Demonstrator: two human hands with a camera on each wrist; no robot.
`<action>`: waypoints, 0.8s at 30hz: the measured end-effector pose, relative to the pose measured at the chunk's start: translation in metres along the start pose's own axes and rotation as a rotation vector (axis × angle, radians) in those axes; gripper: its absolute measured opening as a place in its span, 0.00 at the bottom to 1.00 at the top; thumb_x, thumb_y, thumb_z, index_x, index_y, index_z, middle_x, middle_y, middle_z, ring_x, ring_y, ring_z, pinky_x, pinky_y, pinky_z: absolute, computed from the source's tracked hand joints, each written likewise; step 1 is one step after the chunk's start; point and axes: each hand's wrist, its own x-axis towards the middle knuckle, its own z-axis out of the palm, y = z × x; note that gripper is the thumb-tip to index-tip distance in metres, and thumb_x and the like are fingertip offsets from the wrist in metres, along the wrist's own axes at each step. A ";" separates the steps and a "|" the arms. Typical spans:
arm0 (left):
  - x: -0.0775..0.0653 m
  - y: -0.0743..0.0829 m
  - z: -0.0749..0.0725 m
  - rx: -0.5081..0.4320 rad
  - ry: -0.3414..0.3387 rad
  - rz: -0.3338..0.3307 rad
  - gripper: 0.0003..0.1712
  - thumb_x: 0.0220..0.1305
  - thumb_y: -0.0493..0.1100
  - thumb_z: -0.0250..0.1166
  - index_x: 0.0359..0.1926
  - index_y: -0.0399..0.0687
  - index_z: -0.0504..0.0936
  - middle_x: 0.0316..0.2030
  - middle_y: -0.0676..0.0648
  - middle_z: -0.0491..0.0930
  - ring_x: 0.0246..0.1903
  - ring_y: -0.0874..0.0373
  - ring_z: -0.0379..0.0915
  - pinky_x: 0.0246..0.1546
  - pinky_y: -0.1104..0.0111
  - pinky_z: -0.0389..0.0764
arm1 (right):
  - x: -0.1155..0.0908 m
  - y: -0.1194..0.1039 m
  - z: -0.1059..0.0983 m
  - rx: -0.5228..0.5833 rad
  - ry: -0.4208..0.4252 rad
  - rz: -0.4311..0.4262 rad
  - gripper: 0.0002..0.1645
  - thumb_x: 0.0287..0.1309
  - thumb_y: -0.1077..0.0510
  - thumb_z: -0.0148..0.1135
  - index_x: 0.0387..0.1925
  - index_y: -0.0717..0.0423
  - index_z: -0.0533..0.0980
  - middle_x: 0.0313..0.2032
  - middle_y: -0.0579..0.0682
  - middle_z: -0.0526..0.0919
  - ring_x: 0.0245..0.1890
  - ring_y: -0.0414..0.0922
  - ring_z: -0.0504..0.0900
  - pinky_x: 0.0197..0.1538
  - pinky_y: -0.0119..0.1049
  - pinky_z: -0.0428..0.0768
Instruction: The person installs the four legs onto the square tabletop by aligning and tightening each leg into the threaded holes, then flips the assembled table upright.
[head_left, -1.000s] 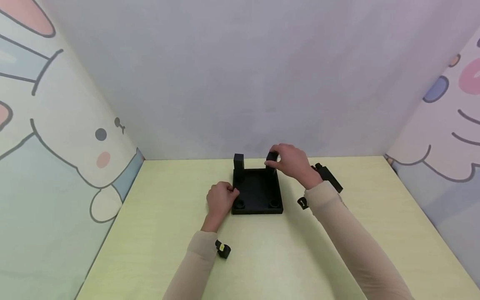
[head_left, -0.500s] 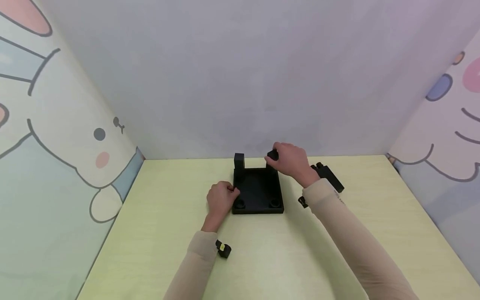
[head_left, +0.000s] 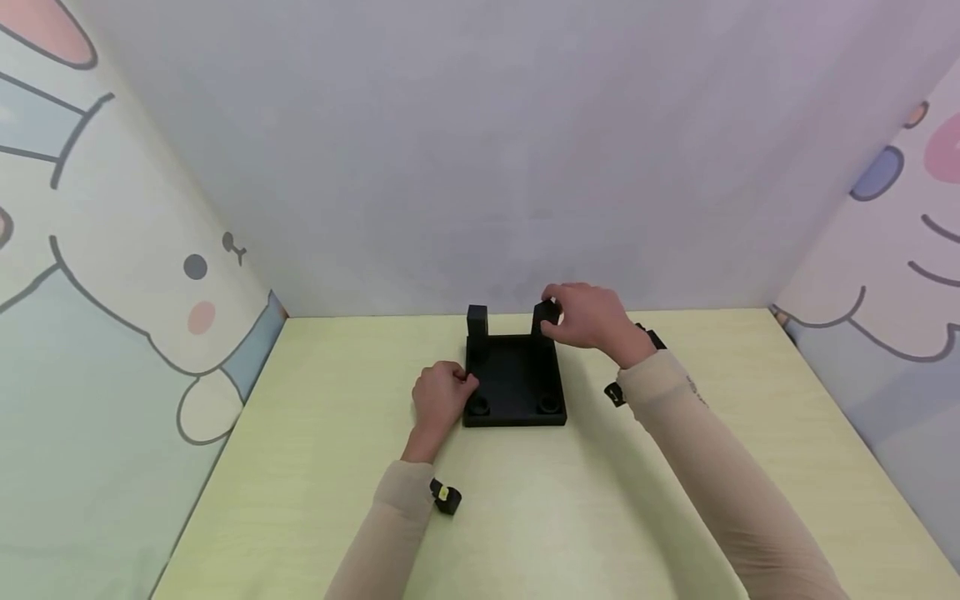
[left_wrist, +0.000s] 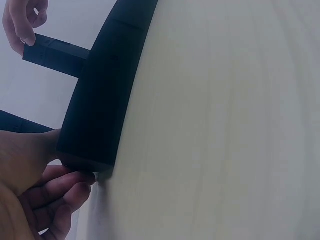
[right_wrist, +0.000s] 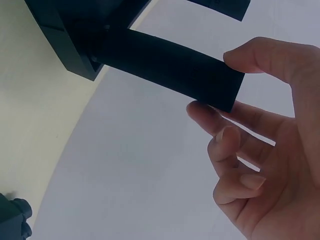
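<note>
The black base (head_left: 514, 375) lies flat on the table (head_left: 517, 508), with 2 round fittings (head_left: 480, 407) at its 5 and 7 o'clock corners. The left leg (head_left: 477, 323) stands upright at 11 o'clock. The right leg (head_left: 543, 318) stands at 1 o'clock, lower end at the base; seating depth cannot be determined. The left hand (head_left: 441, 396), at 9 o'clock, has its grip on the base, thumb over the rim. The right hand (head_left: 592, 317), at 1 o'clock, has its grip on the right leg, pinching the top between thumb and fingers. A separate black part (head_left: 655, 338), between 2 and 3 o'clock, is mostly hidden by the right arm. A pale back wall (head_left: 480, 167) rises at 12 o'clock.
</note>
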 end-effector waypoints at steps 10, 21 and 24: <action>-0.002 0.000 0.001 0.013 -0.002 -0.005 0.09 0.56 0.45 0.72 0.22 0.50 0.86 0.21 0.51 0.86 0.20 0.57 0.79 0.22 0.66 0.74 | 0.008 0.003 0.017 0.050 0.053 0.041 0.20 0.63 0.42 0.58 0.42 0.55 0.77 0.32 0.52 0.81 0.26 0.46 0.76 0.28 0.41 0.72; -0.003 0.001 -0.002 0.006 0.000 0.000 0.09 0.56 0.45 0.71 0.21 0.50 0.86 0.20 0.51 0.86 0.19 0.57 0.78 0.21 0.67 0.73 | 0.009 0.004 0.028 0.037 0.119 0.104 0.27 0.66 0.37 0.55 0.22 0.52 0.67 0.17 0.47 0.64 0.16 0.44 0.61 0.21 0.36 0.58; -0.003 0.000 -0.002 0.010 0.000 -0.004 0.09 0.56 0.45 0.71 0.21 0.50 0.86 0.20 0.51 0.86 0.20 0.57 0.79 0.21 0.67 0.73 | 0.007 0.004 0.025 0.024 0.075 0.113 0.27 0.65 0.33 0.55 0.33 0.53 0.74 0.21 0.49 0.73 0.18 0.46 0.68 0.22 0.38 0.63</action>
